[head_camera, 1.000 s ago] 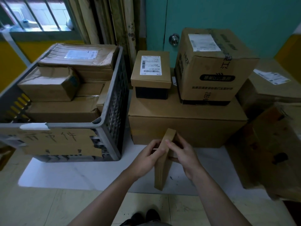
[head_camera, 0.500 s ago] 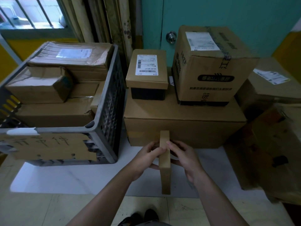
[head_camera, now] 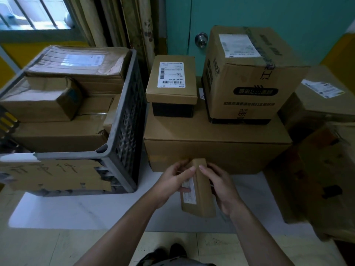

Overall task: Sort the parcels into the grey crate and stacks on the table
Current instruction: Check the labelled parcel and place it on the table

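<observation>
Pinched from both sides by the fingers (head_camera: 187, 172) — slim brown parcel (head_camera: 199, 191), long and narrow, tipped slightly, white label on its left face. Just beyond the fingertips, wide flat carton (head_camera: 217, 148), topped with small labelled box (head_camera: 171, 79) and tall taped carton (head_camera: 247, 77). Left of the fingers, well apart — grey crate (head_camera: 123, 131), packed with brown parcels (head_camera: 76, 66).
</observation>
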The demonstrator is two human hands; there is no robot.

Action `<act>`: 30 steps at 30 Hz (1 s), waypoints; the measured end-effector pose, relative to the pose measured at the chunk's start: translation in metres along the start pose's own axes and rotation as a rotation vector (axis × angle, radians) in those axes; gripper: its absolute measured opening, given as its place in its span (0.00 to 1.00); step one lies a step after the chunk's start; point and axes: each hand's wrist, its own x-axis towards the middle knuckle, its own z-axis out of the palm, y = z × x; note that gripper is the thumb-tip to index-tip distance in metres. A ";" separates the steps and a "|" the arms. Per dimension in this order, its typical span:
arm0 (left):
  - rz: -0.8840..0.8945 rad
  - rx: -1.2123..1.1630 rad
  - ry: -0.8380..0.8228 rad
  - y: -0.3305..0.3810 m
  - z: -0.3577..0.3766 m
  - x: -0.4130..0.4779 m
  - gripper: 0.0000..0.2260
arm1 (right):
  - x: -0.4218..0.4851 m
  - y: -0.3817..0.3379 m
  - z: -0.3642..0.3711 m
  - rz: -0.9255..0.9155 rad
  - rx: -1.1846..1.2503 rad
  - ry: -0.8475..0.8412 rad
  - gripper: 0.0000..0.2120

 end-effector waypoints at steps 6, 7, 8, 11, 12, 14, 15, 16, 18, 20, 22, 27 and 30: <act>0.031 0.010 -0.008 -0.003 -0.001 -0.004 0.31 | -0.005 0.002 0.002 -0.019 0.016 0.008 0.15; 0.034 0.019 -0.005 -0.005 -0.002 -0.005 0.30 | -0.006 0.001 0.002 -0.019 0.023 0.004 0.16; 0.038 0.027 -0.004 -0.005 -0.003 -0.005 0.29 | -0.006 0.000 0.002 -0.022 0.028 -0.004 0.18; 0.027 -0.001 -0.004 -0.009 -0.008 -0.006 0.29 | -0.008 -0.002 0.005 -0.035 0.014 -0.035 0.21; 0.023 -0.005 0.001 -0.011 -0.010 -0.006 0.29 | -0.009 -0.003 0.007 -0.037 0.010 -0.046 0.21; 0.024 0.012 0.008 -0.014 -0.013 -0.008 0.28 | -0.011 -0.003 0.009 -0.039 0.008 -0.066 0.20; 0.024 0.016 0.007 -0.015 -0.015 -0.009 0.28 | -0.012 -0.003 0.010 -0.042 0.006 -0.073 0.19; 0.023 0.016 0.004 -0.017 -0.016 -0.010 0.28 | -0.013 -0.003 0.011 -0.046 0.004 -0.078 0.19; 0.019 0.018 0.000 -0.019 -0.018 -0.012 0.28 | -0.015 -0.003 0.013 -0.049 0.007 -0.081 0.19; 0.023 0.020 0.003 -0.020 -0.019 -0.015 0.29 | -0.018 0.000 0.016 -0.049 0.014 -0.072 0.19; 0.032 0.021 0.007 -0.022 -0.020 -0.019 0.31 | -0.020 0.004 0.018 -0.047 0.020 -0.055 0.19; 0.045 0.011 -0.008 -0.026 -0.022 -0.026 0.28 | -0.026 0.012 0.025 -0.015 0.046 0.002 0.29; 0.060 -0.007 -0.030 -0.029 -0.022 -0.031 0.27 | -0.031 0.017 0.030 0.024 0.053 0.032 0.29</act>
